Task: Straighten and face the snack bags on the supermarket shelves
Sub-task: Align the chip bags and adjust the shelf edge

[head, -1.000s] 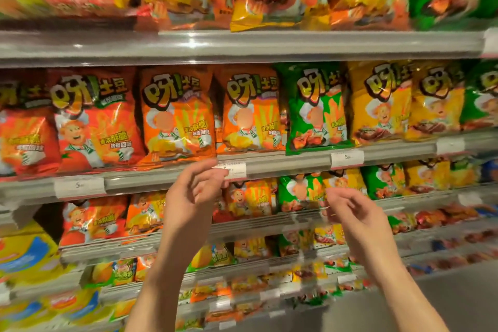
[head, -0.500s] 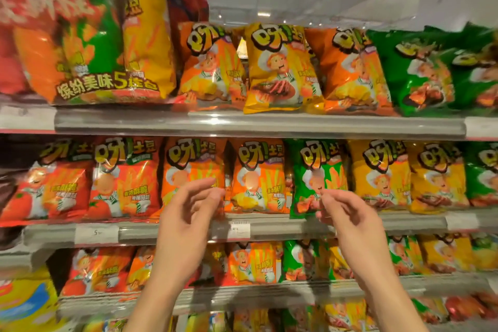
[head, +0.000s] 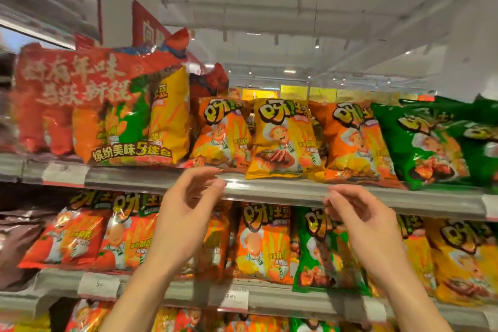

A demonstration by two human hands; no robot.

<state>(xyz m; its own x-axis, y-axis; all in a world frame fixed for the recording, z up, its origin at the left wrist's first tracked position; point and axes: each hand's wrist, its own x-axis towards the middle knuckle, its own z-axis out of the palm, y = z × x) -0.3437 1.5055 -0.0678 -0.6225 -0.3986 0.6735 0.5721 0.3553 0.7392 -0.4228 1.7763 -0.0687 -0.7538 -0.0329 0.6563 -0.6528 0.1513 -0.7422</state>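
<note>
Snack bags stand in a row on the top shelf (head: 269, 188): an orange bag (head: 221, 132), a yellow bag (head: 283, 140) leaning forward over the shelf edge, another orange bag (head: 353, 143) and green bags (head: 425, 143). My left hand (head: 186, 213) is raised just below the orange bag, fingers loosely curled and holding nothing. My right hand (head: 361, 221) hovers at the shelf edge under the second orange bag, also empty with relaxed fingers. Neither hand touches a bag.
A large multi-pack bag (head: 129, 121) and red packs (head: 54, 94) fill the top shelf's left. The shelf below carries orange (head: 258, 245), green (head: 323, 256) and yellow bags (head: 458, 256), with price labels (head: 98, 287) on its rail. Ceiling and lights lie beyond.
The view has tilted upward from the middle shelves to the top shelf. Both hands have risen with it, from the second shelf rail to the top shelf's edge, still empty.
</note>
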